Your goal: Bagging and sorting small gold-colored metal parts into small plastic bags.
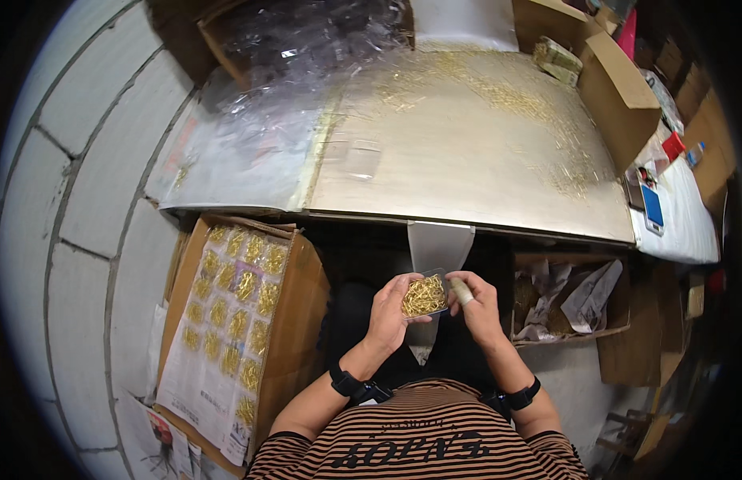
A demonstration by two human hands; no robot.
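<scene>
Small clear box (pixel 443 276), one: open side up, filled with thin gold metal pieces (pixel 424 297), in front of my chest, below the near edge of the counter (pixel 467 172).
Left hand (pixel 389 310), mine: clamped on the left side of the box; black band (pixel 344 379) about the wrist.
Right hand (pixel 477 307), mine: at the right edge of the box, one finger wrapped in pale tape (pixel 462 292); whether it grips the box I cannot tell.
White chute (pixel 441 244): pointing down from the counter edge, just beyond my hands.
Counter: more gold pieces scattered toward its far and right sides; heap of clear plastic (pixel 307 60) at far left.
Left carton (pixel 295 300): rows of gold-filled clear packs (pixel 237 323) on printed paper.
Right carton (pixel 575 336): crumpled pale paper (pixel 593 298) inside.
</scene>
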